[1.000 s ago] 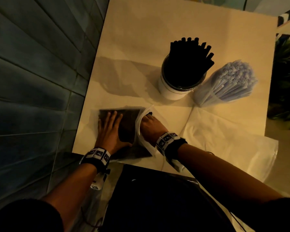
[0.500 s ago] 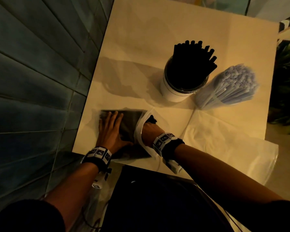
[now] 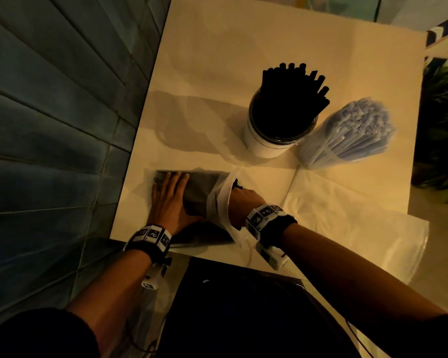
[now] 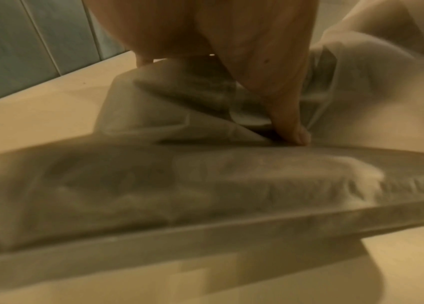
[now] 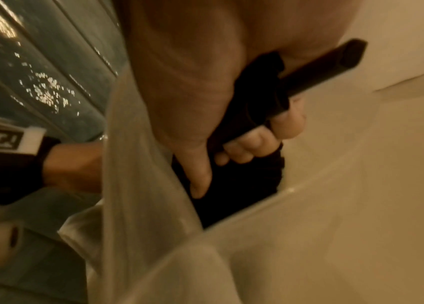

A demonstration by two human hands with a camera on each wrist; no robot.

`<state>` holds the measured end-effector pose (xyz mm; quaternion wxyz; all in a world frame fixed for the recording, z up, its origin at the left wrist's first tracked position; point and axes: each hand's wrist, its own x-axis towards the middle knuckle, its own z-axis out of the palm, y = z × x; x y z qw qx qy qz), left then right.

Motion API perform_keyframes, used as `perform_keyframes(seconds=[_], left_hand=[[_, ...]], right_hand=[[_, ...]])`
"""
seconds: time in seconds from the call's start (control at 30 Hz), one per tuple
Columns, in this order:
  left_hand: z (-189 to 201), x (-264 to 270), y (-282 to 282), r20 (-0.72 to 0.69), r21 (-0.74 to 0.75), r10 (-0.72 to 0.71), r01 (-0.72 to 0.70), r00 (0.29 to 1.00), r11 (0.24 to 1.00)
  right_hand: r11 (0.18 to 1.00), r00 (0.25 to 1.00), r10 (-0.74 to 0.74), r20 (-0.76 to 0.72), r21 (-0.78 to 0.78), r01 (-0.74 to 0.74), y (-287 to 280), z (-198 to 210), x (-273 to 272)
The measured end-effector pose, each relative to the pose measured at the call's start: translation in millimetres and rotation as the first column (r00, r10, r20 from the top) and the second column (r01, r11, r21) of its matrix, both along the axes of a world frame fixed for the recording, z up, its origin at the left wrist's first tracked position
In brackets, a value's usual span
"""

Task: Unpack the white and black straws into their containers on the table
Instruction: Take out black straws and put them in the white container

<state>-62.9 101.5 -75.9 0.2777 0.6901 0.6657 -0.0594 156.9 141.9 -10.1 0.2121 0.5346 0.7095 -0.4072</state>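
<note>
A clear plastic bag point(image 3: 199, 187) of black straws point(image 5: 317, 70) lies at the table's near left. My left hand point(image 3: 170, 197) rests flat on the bag with straight fingers, its thumb point(image 4: 288, 123) pressing the plastic. My right hand point(image 3: 243, 200) is at the bag's open mouth, fingers curled round a bunch of black straws point(image 3: 237, 183). Farther back stands a white cup point(image 3: 267, 140) full of black straws point(image 3: 292, 91). Beside it on the right stands a clear container packed with white straws point(image 3: 354, 130).
An empty, flattened plastic bag point(image 3: 347, 218) lies on the table point(image 3: 217, 47) at the near right. A blue tiled wall point(image 3: 57, 112) runs along the table's left edge. A dark bag or garment point(image 3: 238, 306) sits at the near edge, below my arms.
My right hand has drawn back a little towards me at the bag's mouth, with black straw ends showing beside it. The left hand stays flat on the bag.
</note>
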Motion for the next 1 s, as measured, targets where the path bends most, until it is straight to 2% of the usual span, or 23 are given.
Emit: perform_keyframes(seconds=[0.1, 0.2, 0.33, 0.53, 0.7, 0.77, 0.8, 0.83, 0.87, 0.93, 0.97, 1.0], left_hand=[[-1, -4, 0, 0.009, 0.015, -0.005, 0.005, 1.0, 1.0], [0, -4, 2, 0.001, 0.004, -0.001, 0.001, 1.0, 1.0], [1, -3, 5, -0.033, -0.006, -0.005, 0.005, 0.999, 1.0], [12, 2, 18, -0.049, -0.121, -0.018, 0.012, 0.999, 0.993], [35, 7, 32, 0.013, -0.222, -0.018, 0.02, 1.0, 0.975], [52, 22, 34, 0.103, -0.22, 0.005, 0.018, 0.995, 0.975], [65, 32, 37, 0.201, -0.193, 0.045, -0.006, 0.979, 0.981], [79, 44, 40, 0.338, -0.158, 0.098, -0.047, 0.936, 0.986], [95, 57, 44, 0.495, -0.133, 0.146, -0.092, 0.857, 0.987], [125, 83, 50, 0.758, -0.114, 0.183, -0.148, 0.626, 0.982], [136, 94, 54, 0.832, -0.11, 0.182, -0.166, 0.523, 0.98], [147, 104, 57, 0.873, -0.112, 0.181, -0.176, 0.453, 0.978]], right_hand=[[0.984, 0.984, 0.162, 0.077, 0.058, -0.167, 1, 5, 21], [0.983, 0.982, 0.154, 0.112, 0.079, -0.164, -3, 7, 55], [0.995, 0.994, 0.042, 0.106, 0.089, -0.052, -12, 11, 103], [0.978, 0.977, -0.189, 0.103, 0.106, 0.178, -34, 11, 168], [0.886, 0.9, -0.435, -0.013, 0.175, 0.43, -49, 9, 197], [0.858, 0.881, -0.468, -0.064, 0.205, 0.471, -52, 9, 201], [0.861, 0.886, -0.456, -0.083, 0.211, 0.463, -53, 11, 200], [0.871, 0.896, -0.433, -0.102, 0.208, 0.445, -52, 14, 197], [0.883, 0.905, -0.405, -0.133, 0.201, 0.424, -51, 17, 191], [0.905, 0.919, -0.335, -0.207, 0.202, 0.375, -47, 23, 175], [0.91, 0.922, -0.297, -0.249, 0.219, 0.352, -44, 28, 164], [0.909, 0.921, -0.26, -0.29, 0.249, 0.335, -41, 32, 153]])
